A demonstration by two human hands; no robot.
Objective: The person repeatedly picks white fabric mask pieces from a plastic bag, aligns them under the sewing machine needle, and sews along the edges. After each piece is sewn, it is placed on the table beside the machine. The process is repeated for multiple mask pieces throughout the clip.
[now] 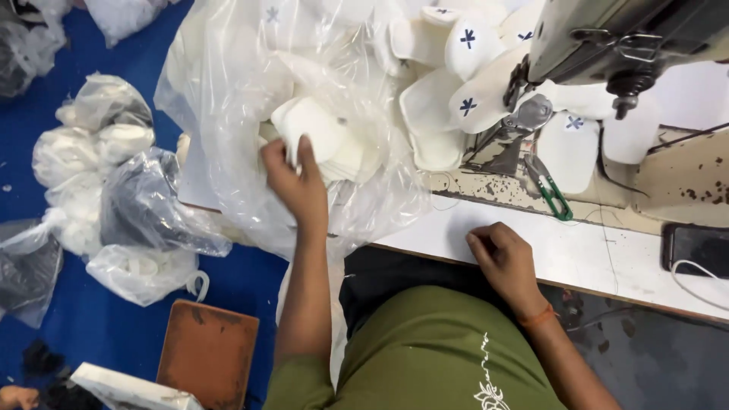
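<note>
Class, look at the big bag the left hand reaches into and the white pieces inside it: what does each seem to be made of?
The bag looks like thin clear plastic film: see-through, crinkled, glossy. The white pieces held by the left hand seem to be matte fabric or foam padding: soft-edged and without shine. Which of the two cannot be told.

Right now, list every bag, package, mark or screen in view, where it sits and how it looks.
Large clear plastic bag: on the table, left; holds white pieces; the left hand grips one.
Small knotted bags: blue floor, left; clear, with white and dark contents.
Dark blue cross marks: on white pieces beside the sewing machine.
Phone: table's right edge; flat, black, screen dark.
The right hand rests on the table.
</note>
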